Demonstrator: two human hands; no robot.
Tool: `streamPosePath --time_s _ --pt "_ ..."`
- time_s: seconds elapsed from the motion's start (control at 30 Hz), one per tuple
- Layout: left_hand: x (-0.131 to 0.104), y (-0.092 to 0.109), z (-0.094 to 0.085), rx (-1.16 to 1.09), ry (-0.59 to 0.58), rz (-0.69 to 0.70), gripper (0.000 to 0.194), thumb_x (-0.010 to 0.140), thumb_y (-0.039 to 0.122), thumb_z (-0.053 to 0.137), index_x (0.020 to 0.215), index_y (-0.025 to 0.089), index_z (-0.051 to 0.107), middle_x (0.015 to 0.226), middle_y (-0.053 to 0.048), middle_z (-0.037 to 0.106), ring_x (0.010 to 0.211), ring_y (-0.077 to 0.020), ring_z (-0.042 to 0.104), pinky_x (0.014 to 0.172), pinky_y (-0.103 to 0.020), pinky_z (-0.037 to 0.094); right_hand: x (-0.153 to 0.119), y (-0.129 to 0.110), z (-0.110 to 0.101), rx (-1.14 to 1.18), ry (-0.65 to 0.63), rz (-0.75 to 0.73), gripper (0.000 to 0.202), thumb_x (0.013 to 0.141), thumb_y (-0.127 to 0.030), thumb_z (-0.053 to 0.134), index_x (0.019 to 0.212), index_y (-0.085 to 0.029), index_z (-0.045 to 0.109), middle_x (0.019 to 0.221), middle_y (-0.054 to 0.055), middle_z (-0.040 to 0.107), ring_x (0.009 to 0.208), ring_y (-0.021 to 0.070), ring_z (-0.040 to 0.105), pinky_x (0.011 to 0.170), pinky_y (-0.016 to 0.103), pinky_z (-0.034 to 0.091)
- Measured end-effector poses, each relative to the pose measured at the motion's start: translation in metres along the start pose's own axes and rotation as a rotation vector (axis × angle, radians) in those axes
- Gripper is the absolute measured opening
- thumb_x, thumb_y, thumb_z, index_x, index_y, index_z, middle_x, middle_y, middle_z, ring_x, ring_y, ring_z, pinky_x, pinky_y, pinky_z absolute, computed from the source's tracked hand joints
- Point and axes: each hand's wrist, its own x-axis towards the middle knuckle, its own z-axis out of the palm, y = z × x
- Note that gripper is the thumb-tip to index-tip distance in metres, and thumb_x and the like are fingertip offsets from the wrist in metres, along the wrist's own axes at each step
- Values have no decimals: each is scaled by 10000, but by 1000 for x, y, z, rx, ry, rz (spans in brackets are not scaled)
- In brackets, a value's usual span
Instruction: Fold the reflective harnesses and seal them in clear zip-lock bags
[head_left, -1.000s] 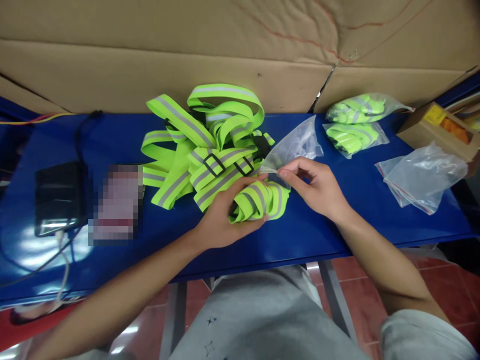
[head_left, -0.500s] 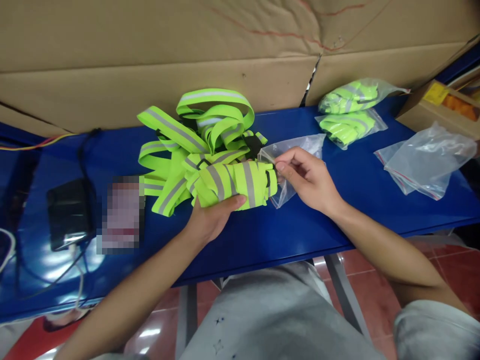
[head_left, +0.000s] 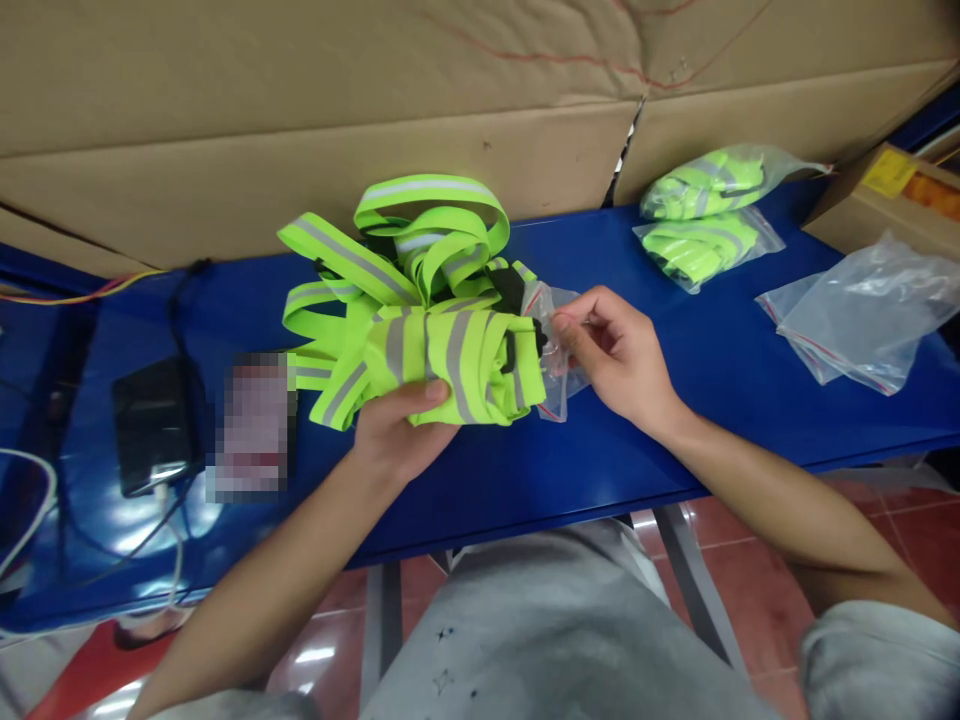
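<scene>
With its long axis running left to right, the bundle (head_left: pixel 457 365) is gripped by the left hand (head_left: pixel 394 425), right end facing the bag (head_left: pixel 555 375) pinched by the right hand (head_left: pixel 626 360).

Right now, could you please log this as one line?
left hand: holds folded strap bundle | right hand: holds clear bag | two bagged bundles: on table

- Left forearm (head_left: pixel 277 555) slants up and inward from the lower left.
- Left hand (head_left: pixel 397 430) grips, thumb lying on top, fingers mostly hidden.
- Right forearm (head_left: pixel 780 500) slants up and inward from the lower right.
- Right hand (head_left: pixel 622 360) pinches with thumb and forefinger, fingertips pointing toward the left hand.
</scene>
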Motion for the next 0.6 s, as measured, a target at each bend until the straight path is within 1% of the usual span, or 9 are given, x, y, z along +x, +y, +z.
streamPosePath --time_s 0.1,0.2,0.27,0.37,0.47,0.53,0.6 --pt "-4 6 4 16 -14 17 723 620 310 910 1310 323 696 1288 -32 773 1354 -411 637 1163 -603 547 -3 1 0 -75 8 -11 219 984 -418 692 902 -223 637 704 -38 648 578 101 620 515 234 518" --pt "-6 11 8 41 12 103 723 609 334 933 1296 333 707 1322 -29 759 1386 -412 611 1178 -607 531 -5 1 -1 -206 58 -72 174 992 -350 681 894 -213 637 706 -34 658 584 96 611 548 243 491" --pt "-6 11 9 49 11 131 719 612 374 943 1291 343 709 1340 -26 750 1411 -407 590 1190 -607 522 -6 0 -1 -260 78 -101 167 987 -325 682 877 -208 636 710 -29 665 602 99 615 575 250 489" --pt "-5 5 8 82 -45 70 756 607 394 961 1314 348 695 1307 -32 764 1408 -413 591 1192 -619 517 -10 -3 2 -229 5 -97 133 975 -299 675 888 -207 636 731 -22 685 628 109 629 580 249 487" --pt "-2 -7 2 156 -97 -14 806 599 407 976 1344 332 676 1264 -58 778 1385 -431 607 1167 -638 536 -15 -2 7 -147 -55 -92 68 986 -272 634 950 -214 634 778 -16 700 673 115 649 577 241 482" --pt "0 -11 -2 186 -103 -42 808 613 426 972 1354 325 668 1252 -70 780 1371 -430 620 1151 -636 552 -15 -1 8 -94 -50 -75 100 1011 -308 605 965 -221 623 783 -12 688 690 119 648 573 243 479" --pt "2 -12 -5 195 -88 -28 780 642 429 959 1357 323 664 1236 -69 784 1365 -415 629 1150 -619 559 -12 0 8 -48 -46 -43 172 1022 -385 608 958 -225 608 745 -19 654 650 116 623 551 246 480"
